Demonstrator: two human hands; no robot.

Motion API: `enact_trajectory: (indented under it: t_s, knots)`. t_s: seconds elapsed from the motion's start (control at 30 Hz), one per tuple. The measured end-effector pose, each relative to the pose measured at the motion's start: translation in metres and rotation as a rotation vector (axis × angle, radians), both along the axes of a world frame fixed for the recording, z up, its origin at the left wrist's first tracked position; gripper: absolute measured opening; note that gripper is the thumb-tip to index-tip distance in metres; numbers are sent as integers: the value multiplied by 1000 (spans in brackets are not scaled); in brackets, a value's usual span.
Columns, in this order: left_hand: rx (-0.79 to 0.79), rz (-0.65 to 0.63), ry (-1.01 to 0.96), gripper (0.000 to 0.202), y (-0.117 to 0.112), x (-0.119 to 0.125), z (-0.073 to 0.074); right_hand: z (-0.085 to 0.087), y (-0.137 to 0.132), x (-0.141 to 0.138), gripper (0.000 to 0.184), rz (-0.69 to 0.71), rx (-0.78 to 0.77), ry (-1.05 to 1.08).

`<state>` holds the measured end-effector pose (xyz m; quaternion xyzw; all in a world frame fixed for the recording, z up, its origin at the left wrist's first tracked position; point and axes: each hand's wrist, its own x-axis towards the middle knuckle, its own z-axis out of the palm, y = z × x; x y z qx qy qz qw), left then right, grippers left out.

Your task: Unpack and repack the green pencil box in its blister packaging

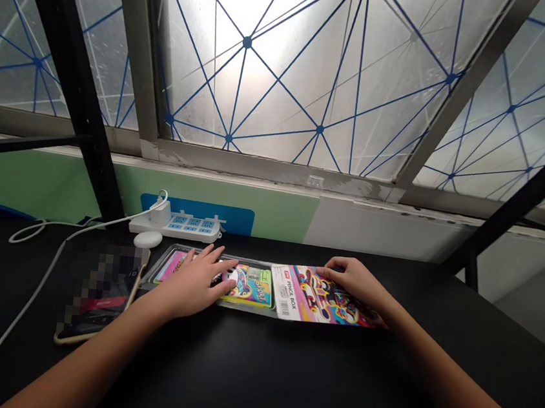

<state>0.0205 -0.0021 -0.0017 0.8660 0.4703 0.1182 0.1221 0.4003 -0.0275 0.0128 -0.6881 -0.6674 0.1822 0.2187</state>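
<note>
A colourful pencil box (251,285) lies flat on the black table in a clear plastic tray (163,264). Over its middle rests my left hand (200,282), palm down with fingers spread. On the right, a bright printed cardboard package (292,294) marked "PENCIL BOX" meets the tray's right end; whether it wraps around the tray or lies against it I cannot tell. My right hand (354,283) grips this package, with bent fingers at the far edge and the rest of the hand along its right end. Part of the pencil box is hidden under my left hand.
A phone (101,303) with a partly blurred screen lies left of the tray. Behind it are a white round object (148,239) and a power strip (192,227) with a plugged-in charger. A white cable (45,281) runs down the left side. Black metal posts flank the table (254,377).
</note>
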Motion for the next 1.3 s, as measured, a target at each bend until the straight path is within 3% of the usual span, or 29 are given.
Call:
enact_trajectory:
  t_s: [0.13,0.33,0.43,0.53,0.63,0.77,0.87,1.03,1.17,1.3]
  knots:
    - [-25,11,-89,55,-15,15,3,-13,-3,-37,42,-14,35,23]
    - [-272,-81,-561,51,-34,33,14,-24,-6,-75,39,54,42,57]
    - [-240,-57,-765,44,-19,18,22,-19,-6,-66,41,81,-17,51]
    - [-156,118,-939,38,3,0,21,-8,-7,-42,44,138,-131,50]
    - [-340,294,-1171,37,16,-3,8,4,-10,-15,50,230,-243,52]
    - [-492,285,-1361,40,11,12,-9,14,-10,0,73,259,-256,-35]
    - [-432,247,-1368,40,1,21,-9,16,-7,-20,79,287,-198,-96]
    - [-427,252,-1309,41,-3,18,2,19,7,-100,69,376,-139,-151]
    - [-303,166,-1003,31,0,10,3,15,21,-153,47,456,-88,-115]
    - [-52,99,-529,27,1,5,-3,9,27,-169,37,448,-22,-107]
